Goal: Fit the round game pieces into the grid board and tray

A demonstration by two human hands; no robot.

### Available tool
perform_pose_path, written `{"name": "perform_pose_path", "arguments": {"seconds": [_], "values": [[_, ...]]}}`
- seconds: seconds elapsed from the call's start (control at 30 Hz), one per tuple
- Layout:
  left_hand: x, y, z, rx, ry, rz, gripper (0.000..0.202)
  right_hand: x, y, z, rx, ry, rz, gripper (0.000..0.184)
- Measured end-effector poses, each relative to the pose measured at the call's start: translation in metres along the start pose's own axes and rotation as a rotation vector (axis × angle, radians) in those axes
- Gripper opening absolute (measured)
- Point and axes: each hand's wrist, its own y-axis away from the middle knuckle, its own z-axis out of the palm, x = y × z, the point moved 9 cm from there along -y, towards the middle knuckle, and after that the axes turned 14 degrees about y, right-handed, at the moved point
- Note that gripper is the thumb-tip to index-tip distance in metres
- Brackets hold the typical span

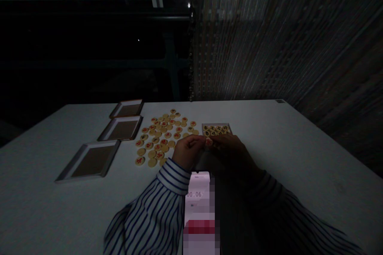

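My left hand (188, 150) and my right hand (231, 153) meet over the table, fingers closed. Between their fingertips is a round wooden Chinese chess piece (208, 142) with a red character. Just beyond my right hand lies a shallow box (215, 124), in which rows of pieces with black characters (218, 128) sit face up; my fingers hide its near part. Left of it, many loose Chinese chess pieces (164, 142) are spread out, some with red or black characters showing, others blank side up.
On the left lie three shallow open box parts: a near one (109, 159), a middle one (104, 137) and a far one (119, 105). A lit phone (197, 195) showing a timer lies below my wrists. Behind the white table (299, 147) hangs a string curtain (239, 48).
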Motion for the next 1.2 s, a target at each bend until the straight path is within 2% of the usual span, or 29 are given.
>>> {"name": "perform_pose_path", "arguments": {"seconds": [0.13,0.4,0.5,0.6,0.87,1.2], "values": [[0.001,-0.001,0.0,0.0,-0.023,0.026,0.016,0.003,-0.004,0.003,-0.027,0.022,0.02,0.028],[-0.003,-0.002,-0.001,-0.013,-0.063,0.064,0.017,0.0,0.001,-0.004,0.047,0.026,0.014,0.03],[-0.002,-0.002,-0.002,-0.013,-0.096,0.063,0.015,0.001,-0.002,0.0,0.003,0.04,0.011,0.029],[0.001,-0.002,-0.004,0.007,-0.135,0.082,0.012,0.006,-0.004,0.006,-0.055,0.08,0.041,0.028],[0.006,-0.002,-0.014,0.113,-0.251,0.104,0.012,0.022,0.005,0.009,-0.007,0.114,0.08,0.024],[0.001,-0.002,-0.014,0.056,-0.448,0.164,0.018,0.03,0.007,0.009,-0.012,0.194,0.101,0.026]]}}
